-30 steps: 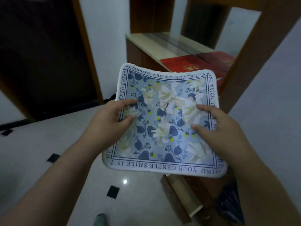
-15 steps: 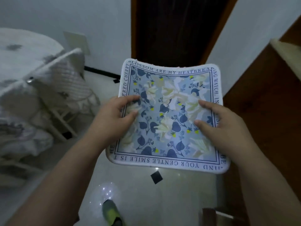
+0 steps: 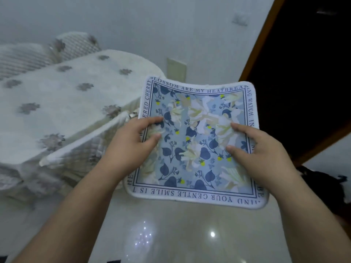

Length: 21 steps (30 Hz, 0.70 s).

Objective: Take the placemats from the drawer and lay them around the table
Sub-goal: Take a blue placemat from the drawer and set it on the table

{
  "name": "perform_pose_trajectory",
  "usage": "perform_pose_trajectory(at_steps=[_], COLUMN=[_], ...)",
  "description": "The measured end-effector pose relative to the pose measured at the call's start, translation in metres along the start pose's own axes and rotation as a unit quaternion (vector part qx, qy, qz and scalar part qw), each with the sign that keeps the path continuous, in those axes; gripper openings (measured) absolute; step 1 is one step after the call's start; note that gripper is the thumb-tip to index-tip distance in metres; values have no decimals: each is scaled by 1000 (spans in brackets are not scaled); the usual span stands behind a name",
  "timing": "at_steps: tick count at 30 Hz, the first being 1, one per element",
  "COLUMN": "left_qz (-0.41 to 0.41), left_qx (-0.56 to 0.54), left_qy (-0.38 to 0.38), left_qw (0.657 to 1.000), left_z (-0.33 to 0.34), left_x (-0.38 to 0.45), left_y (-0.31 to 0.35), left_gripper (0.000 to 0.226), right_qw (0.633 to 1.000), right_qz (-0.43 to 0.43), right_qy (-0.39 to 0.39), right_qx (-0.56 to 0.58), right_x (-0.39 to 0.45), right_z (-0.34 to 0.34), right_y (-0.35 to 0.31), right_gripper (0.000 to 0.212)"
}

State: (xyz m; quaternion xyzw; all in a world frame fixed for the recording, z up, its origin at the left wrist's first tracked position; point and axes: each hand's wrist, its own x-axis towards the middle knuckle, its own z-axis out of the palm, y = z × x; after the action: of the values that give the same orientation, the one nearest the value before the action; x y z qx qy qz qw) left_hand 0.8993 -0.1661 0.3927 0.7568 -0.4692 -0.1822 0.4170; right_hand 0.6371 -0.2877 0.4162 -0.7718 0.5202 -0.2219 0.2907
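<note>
Flower-patterned cloth (image 3: 57, 103) over table (image 3: 11, 171)

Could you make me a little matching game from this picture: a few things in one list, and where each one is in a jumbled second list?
Things:
1. placemat
2. table
3. dark doorway
4. floor

Places:
A. at the right, behind the placemat
B. at the left, under a flowered white cloth
C. held in both hands, the left hand and the right hand
D. below the placemat, glossy

Pairs: 1-C, 2-B, 3-A, 4-D
</note>
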Motion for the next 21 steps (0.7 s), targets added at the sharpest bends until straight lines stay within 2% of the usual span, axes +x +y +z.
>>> perform_pose_trajectory(at_steps=[8, 16, 21], left_qz=[-95, -194, -252], left_qx=[50, 2, -13], left_qy=[116, 285, 324], left_qw=[987, 939, 912], left_z=[-25, -43, -56], left_x=[74, 128, 145], left_y=[-37, -58, -82], left_gripper=[40, 42, 47], right_qw=[985, 931, 895], right_qz=[-126, -277, -324], right_qy=[-113, -236, -305], right_qx=[24, 19, 6], right_x=[159, 306, 351], right_z=[71, 125, 171], right_y=[-39, -115, -147], right_gripper=[58, 58, 59])
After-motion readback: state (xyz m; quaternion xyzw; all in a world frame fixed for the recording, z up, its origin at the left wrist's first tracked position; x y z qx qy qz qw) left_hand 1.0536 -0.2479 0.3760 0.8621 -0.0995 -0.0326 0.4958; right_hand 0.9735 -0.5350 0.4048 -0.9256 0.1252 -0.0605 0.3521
